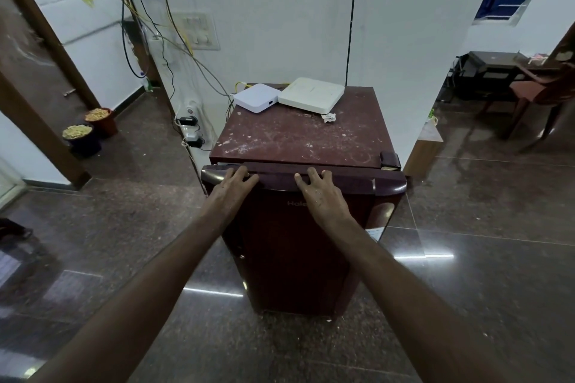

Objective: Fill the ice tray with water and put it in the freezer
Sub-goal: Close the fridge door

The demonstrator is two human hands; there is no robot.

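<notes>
A small maroon fridge (pixel 298 140) stands against the white wall in front of me. Its door (pixel 298 246) faces me, and a thin gap shows along the door's top edge at the left. My left hand (pixel 231 191) lies on the top of the door near its left corner, fingers curled over the edge. My right hand (pixel 320 196) rests on the door's top edge near the middle, fingers spread over it. No ice tray is in view.
Two white boxes (pixel 311 95) and a scrap of paper sit on the fridge top. Cables and a power strip (pixel 189 130) hang at the left. Two filled pots (pixel 88 130) stand by a doorway. A chair (pixel 535 93) and desk are at the right. The floor is dark polished tile.
</notes>
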